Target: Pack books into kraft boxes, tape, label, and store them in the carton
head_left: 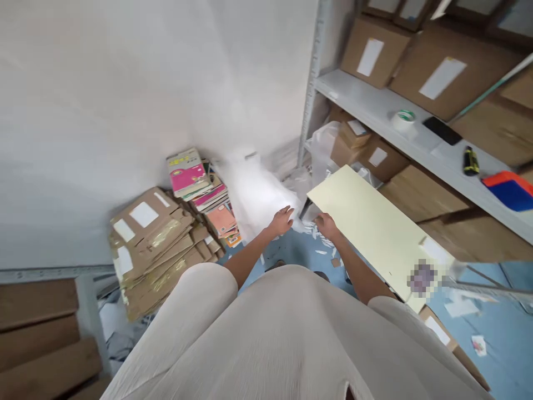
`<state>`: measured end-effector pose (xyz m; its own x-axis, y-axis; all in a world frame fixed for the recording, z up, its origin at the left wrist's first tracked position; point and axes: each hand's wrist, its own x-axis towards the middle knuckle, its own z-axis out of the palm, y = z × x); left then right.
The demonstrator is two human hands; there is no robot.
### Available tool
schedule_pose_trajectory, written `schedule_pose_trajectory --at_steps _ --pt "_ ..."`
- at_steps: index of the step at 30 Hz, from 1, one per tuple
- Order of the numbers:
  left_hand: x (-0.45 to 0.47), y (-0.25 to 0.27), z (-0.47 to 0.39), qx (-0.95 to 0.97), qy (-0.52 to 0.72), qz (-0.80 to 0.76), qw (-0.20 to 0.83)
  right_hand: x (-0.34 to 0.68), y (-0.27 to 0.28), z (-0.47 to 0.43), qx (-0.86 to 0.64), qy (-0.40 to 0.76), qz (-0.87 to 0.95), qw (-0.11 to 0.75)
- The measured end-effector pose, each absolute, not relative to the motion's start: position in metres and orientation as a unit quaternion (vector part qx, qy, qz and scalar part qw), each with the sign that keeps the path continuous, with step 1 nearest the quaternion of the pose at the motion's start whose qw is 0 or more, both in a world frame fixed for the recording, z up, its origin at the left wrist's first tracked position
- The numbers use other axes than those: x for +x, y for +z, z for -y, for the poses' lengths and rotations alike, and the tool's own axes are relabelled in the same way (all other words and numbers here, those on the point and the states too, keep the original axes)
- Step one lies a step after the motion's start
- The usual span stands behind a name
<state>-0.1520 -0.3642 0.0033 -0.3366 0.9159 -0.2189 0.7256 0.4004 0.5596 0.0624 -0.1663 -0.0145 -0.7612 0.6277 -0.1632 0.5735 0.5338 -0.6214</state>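
My left hand (282, 221) is stretched forward with its fingers apart and nothing in them. It is nearest to a bright white heap (260, 194), perhaps plastic film or a bag, against the wall; I cannot tell whether it touches it. My right hand (327, 226) hangs beside the corner of a pale yellow table (370, 216), its fingers loosely bent and no object visible in them. Beneath both hands, white paper scraps (320, 252) lie on the blue floor (291, 248).
Stacked books (187, 172) and flattened cardboard boxes (154, 239) stand on the left. At right, a metal shelf (375, 105) carries cartons (441, 66), a tape roll (403, 119), a black phone-like slab (442, 130) and a yellow-black object (470, 161). More cartons (41, 328) fill the lower left.
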Motion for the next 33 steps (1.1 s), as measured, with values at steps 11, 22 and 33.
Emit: schedule_pose_trajectory --at_steps 11,22,33 --pt "-0.225 -0.02 0.527 0.233 0.242 -0.919 0.207 -0.124 -0.027 0.235 -0.079 0.38 0.92 -0.049" --pt "-0.204 -0.018 0.59 -0.006 0.337 -0.929 0.153 -0.231 0.0 0.317 0.135 0.349 0.912 -0.168" --pt "-0.245 -0.021 0.607 -0.006 0.384 -0.907 0.174 -0.256 0.011 0.379 0.13 0.252 0.933 -0.221"
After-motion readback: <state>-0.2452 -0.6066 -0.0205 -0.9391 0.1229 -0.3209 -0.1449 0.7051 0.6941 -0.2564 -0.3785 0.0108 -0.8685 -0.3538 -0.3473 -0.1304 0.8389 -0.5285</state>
